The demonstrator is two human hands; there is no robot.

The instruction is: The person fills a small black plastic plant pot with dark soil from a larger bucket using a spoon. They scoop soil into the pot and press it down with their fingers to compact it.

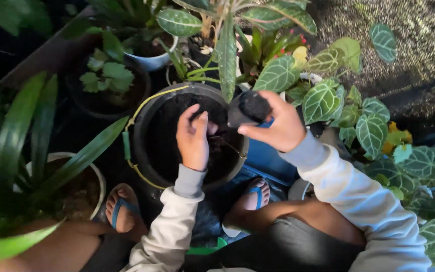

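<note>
1. We see the left hand (193, 138) reaching into a large black bucket (149, 118) of dark soil (177, 131), fingers bent loosely and dipped toward the soil surface; whether they pinch any of it we cannot tell.
2. The right hand (277, 123) grips a small black pot (247, 108), fingers wrapped round its side, and holds it tilted over the bucket's far rim, dark soil showing at its mouth.
3. The bucket stands on the ground between the person's two feet in blue flip-flops (121, 207), a yellow wire handle with a green grip (126, 145) lying along its left rim.
4. Both arms wear pale grey sleeves (368, 201).
5. Around the bucket: veined heart-shaped leaves (323, 98) to the right, a long-leaved plant in a white pot (96, 176) to the left, and a leafy seedling in a dark pot (107, 75) behind.
</note>
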